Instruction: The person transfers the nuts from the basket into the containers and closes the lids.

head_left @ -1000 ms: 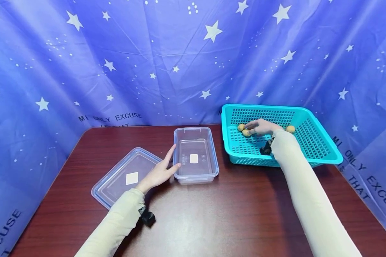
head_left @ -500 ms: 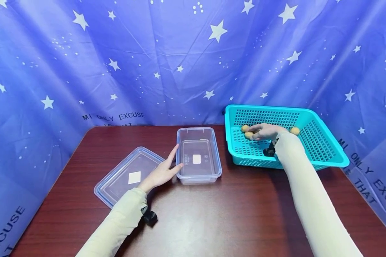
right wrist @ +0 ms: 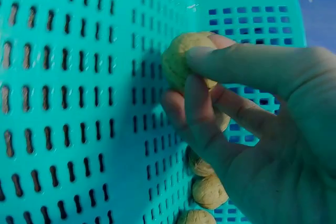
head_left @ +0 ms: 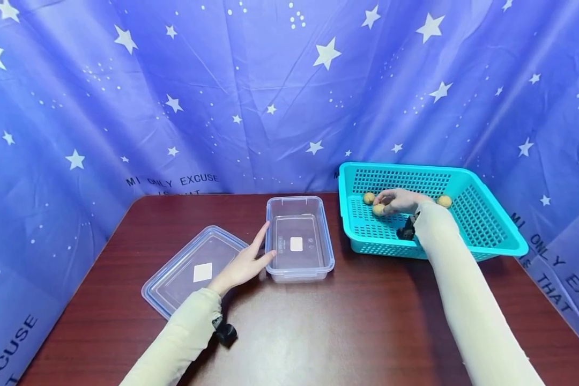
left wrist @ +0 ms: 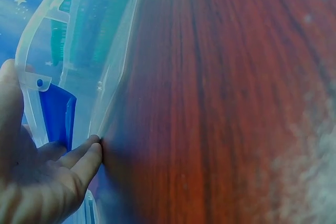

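My right hand (head_left: 399,201) reaches into a turquoise plastic basket (head_left: 504,241). Between thumb and fingers it pinches a tan, rough-shelled walnut (right wrist: 176,61), close to the basket wall. Another walnut (head_left: 369,198) lies just left of the fingertips in the head view, and one more (head_left: 444,201) lies behind the wrist. Several walnuts (right wrist: 210,191) show below the hand in the right wrist view. With extended fingers, my left hand (head_left: 243,264) touches the left side of a clear plastic food container (head_left: 300,274); its thumb lies at the rim. Only a white label shows on the container's floor.
A clear lid (head_left: 173,284) with a blue seal lies flat on the brown table (head_left: 318,332), left of the container and partly under the left hand and forearm. A blue star-patterned curtain (head_left: 241,96) hangs behind and at both sides of the table.
My right fingers have closed on one walnut of the pair at the basket's left. The left hand stays against the container. The head view has shifted slightly.
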`<state>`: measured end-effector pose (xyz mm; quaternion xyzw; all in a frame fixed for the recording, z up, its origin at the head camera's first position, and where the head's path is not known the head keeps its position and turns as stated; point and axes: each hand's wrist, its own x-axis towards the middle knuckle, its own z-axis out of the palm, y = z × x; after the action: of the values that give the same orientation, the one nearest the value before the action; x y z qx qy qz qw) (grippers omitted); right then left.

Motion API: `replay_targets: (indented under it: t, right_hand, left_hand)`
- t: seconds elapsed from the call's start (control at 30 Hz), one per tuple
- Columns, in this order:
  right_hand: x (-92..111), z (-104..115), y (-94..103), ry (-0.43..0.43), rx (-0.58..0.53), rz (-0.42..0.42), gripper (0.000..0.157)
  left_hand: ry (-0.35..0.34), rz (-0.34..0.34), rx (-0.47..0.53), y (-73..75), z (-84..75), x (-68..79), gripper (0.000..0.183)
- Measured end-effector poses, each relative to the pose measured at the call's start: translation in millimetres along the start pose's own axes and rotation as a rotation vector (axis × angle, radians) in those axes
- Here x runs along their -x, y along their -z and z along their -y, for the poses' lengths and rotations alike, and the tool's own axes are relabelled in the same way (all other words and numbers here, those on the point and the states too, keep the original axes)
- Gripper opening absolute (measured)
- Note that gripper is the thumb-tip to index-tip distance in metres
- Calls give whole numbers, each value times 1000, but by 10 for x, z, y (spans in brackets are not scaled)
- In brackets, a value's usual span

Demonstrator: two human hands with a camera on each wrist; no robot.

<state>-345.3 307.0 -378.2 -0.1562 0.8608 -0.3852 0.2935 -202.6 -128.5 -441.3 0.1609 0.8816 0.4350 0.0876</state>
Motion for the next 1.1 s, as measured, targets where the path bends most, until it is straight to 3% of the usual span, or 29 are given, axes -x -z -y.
replay_targets:
  t: [0.3,0.67,0.97,1.1]
  right_hand:
    - [73,99,34,13,-56,-94,33]
    - [190,320,37,63,19,-141,38]
    - [323,469,61,93,77,-190,37]
    - [356,567,7,120,96,-204,35]
  left_hand:
    - [-18,4,8,28,-1,-64,75]
    - [-44,-9,15,36,44,-58,74]
    - [-174,-39,154,-2,18,-77,74]
    - [-201,-91,224,-12,36,-151,66]
